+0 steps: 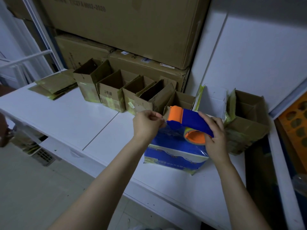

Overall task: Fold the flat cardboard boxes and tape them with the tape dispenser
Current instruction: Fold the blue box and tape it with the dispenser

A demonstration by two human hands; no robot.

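We hold the tape dispenser (189,122), blue-bodied with an orange roller end and an orange core, in the air between our two hands. Our right hand (214,135) grips it, fingers curled over the blue top and the thumb down by the orange core. Our left hand (147,123) is at the roller end, thumb and fingertips pinched on the clear tape end (163,125), which shows only as a faint film.

Directly below both hands a blue printed box (174,151) lies on the white table (66,117), with yellowish tape along its lower edges.

Just beyond the left hand a row of folded cardboard boxes (113,95) stands side by side with their tops open, running away to the left. At the far left end of that row, well apart from the left hand, lies a pile of flat cardboard boxes (53,87).

Beyond the right hand stands a white box (212,100) with its flaps up. To the right of that hand sits a larger brown box (249,117), also open.

Behind the row, big cartons (132,30) are stacked against the wall.
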